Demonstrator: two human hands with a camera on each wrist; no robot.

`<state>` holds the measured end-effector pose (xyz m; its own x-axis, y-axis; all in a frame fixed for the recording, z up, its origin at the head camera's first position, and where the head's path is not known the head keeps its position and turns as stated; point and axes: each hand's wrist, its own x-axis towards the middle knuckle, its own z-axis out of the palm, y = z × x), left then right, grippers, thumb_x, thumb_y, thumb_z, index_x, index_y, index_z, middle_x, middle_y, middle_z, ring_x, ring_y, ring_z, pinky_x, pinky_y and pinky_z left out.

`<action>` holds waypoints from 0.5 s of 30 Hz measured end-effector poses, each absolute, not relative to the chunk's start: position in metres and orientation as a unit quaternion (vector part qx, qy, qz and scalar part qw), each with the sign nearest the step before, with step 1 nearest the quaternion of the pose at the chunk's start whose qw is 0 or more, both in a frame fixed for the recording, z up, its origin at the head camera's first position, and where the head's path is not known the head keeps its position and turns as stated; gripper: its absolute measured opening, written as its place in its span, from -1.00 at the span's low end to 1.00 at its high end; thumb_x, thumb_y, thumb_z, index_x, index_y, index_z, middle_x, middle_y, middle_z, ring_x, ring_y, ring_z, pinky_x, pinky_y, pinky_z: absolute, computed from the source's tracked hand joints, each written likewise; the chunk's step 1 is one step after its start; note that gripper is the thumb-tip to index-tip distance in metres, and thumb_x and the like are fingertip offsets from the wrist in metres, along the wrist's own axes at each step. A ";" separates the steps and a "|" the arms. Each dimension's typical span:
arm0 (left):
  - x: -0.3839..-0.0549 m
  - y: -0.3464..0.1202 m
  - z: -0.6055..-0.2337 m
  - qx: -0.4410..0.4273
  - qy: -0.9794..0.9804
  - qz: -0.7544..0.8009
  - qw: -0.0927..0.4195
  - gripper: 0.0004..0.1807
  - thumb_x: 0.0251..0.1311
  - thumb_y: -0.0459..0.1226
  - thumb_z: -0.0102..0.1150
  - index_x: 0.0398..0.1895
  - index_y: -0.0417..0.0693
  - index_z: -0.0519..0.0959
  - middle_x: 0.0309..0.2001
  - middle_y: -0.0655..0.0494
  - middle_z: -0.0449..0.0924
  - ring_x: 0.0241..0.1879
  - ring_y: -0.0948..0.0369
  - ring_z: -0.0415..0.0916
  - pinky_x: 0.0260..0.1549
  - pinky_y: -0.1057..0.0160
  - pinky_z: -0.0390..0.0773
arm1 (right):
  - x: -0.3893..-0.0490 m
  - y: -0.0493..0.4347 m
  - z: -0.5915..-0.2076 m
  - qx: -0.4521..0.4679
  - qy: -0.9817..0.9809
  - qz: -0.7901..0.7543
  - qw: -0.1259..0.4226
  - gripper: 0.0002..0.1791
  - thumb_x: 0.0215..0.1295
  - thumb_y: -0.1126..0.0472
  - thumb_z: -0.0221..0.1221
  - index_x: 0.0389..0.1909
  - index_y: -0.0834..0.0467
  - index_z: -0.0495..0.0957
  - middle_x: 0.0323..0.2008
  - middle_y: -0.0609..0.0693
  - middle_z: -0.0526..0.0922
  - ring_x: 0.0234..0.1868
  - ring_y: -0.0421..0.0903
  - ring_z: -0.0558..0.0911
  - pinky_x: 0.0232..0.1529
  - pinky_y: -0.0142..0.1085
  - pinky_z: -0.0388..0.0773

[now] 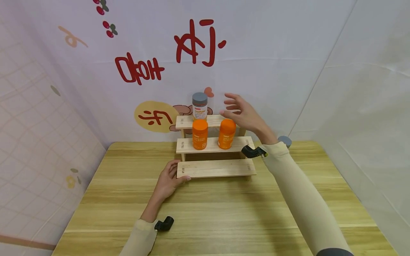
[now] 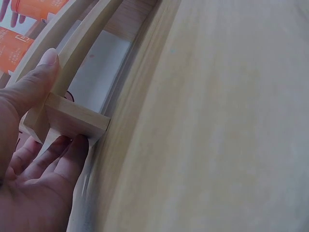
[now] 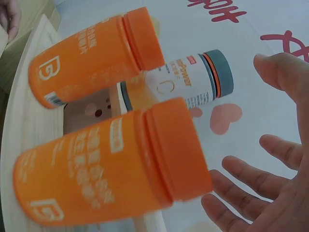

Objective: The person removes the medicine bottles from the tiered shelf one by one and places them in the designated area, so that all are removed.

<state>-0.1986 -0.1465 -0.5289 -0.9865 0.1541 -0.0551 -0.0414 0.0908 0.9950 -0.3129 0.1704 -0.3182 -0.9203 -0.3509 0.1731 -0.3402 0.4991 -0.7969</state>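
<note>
A three-step wooden display rack [image 1: 216,169] stands against the back wall. My left hand [image 1: 167,181] grips the left end of its lowest step, thumb at the front edge and fingers round the side support. Two orange bottles [image 1: 200,135] [image 1: 226,134] stand upright on the middle step. On the top step, toward the left, is a white-labelled bottle [image 1: 200,106] with a grey lid. My right hand [image 1: 244,112] holds nothing; it hovers over the top step's right part, behind the right orange bottle, with fingers spread and loosely bent in the right wrist view.
Behind my right wrist, a grey lid [image 1: 284,141] shows at the table's back edge, the rest of it hidden by the sleeve. The wood-grain table [image 1: 205,217] stretches in front of the rack. A white cloth [image 1: 272,46] with red writing hangs close behind.
</note>
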 end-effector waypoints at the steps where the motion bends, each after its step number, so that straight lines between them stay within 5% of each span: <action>1: -0.199 -0.147 -0.529 0.038 0.735 0.673 0.072 -0.07 0.07 -0.32 0.55 0.47 -0.11 0.21 0.42 -0.06 0.34 0.47 0.04 0.33 0.29 0.21 0.50 | -0.314 0.167 -0.317 -0.200 0.866 -0.458 0.007 -0.17 0.43 -0.07 0.26 0.60 -0.06 0.12 0.48 0.09 0.37 0.42 0.12 0.44 0.49 0.11 0.32; 15: -0.197 -0.147 -0.528 0.035 0.739 0.669 0.073 -0.05 0.08 -0.31 0.55 0.49 -0.13 0.19 0.44 -0.05 0.34 0.48 0.04 0.32 0.40 0.06 0.40 | -0.325 0.131 -0.303 -0.187 0.873 -0.449 0.038 -0.25 0.40 -0.17 0.26 0.53 -0.12 0.25 0.41 0.02 0.46 0.37 0.08 0.48 0.37 0.09 0.46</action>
<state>-0.1972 -0.1467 -0.5283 -0.9870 0.1489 -0.0608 -0.0457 0.1027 0.9937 -0.3246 0.1309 -0.3027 -0.9269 -0.3614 0.1017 -0.2928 0.5265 -0.7981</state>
